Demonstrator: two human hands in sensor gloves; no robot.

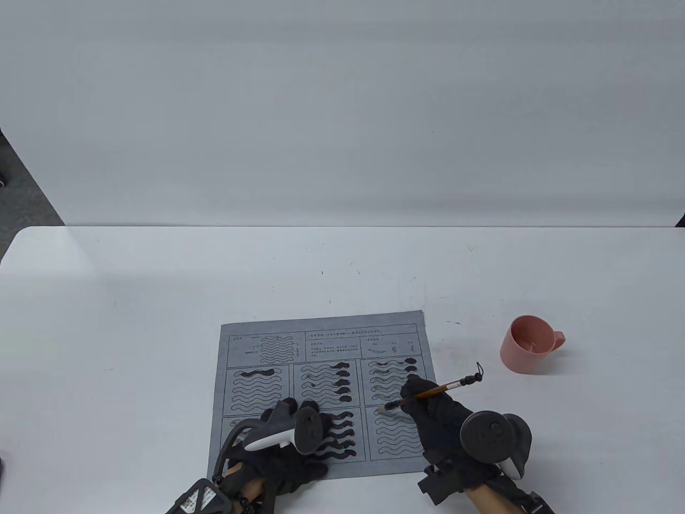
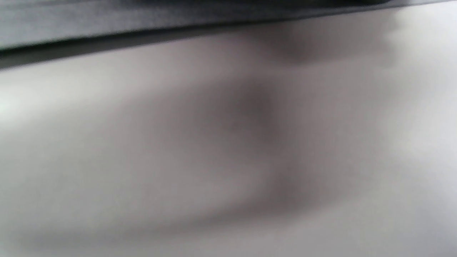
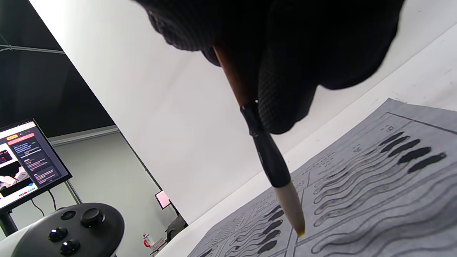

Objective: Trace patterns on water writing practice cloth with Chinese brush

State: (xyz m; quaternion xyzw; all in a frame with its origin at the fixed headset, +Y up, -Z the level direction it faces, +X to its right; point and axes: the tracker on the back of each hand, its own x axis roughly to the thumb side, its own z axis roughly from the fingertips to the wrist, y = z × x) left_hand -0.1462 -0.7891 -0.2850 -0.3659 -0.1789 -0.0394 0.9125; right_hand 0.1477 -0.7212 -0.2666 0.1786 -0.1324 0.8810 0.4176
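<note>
The grey water writing cloth [image 1: 321, 348] lies flat on the white table, printed with panels of wavy lines; several lines carry dark wet strokes. My right hand [image 1: 428, 412] grips the Chinese brush [image 1: 444, 389] by its brown shaft. The pale brush tip [image 1: 383, 409] sits at the top left corner of the lower right panel. In the right wrist view the brush [image 3: 266, 153] slants down from my gloved fingers [image 3: 285, 85] and its tip [image 3: 296, 221] is at or just above the cloth [image 3: 392, 200]. My left hand [image 1: 289, 444] rests flat on the cloth's lower left part. The left wrist view is only blur.
A pink cup [image 1: 527, 344] stands on the table right of the cloth, its handle pointing right. The left hand's tracker [image 3: 68, 228] shows at the bottom left of the right wrist view, with a monitor [image 3: 25, 160] behind it.
</note>
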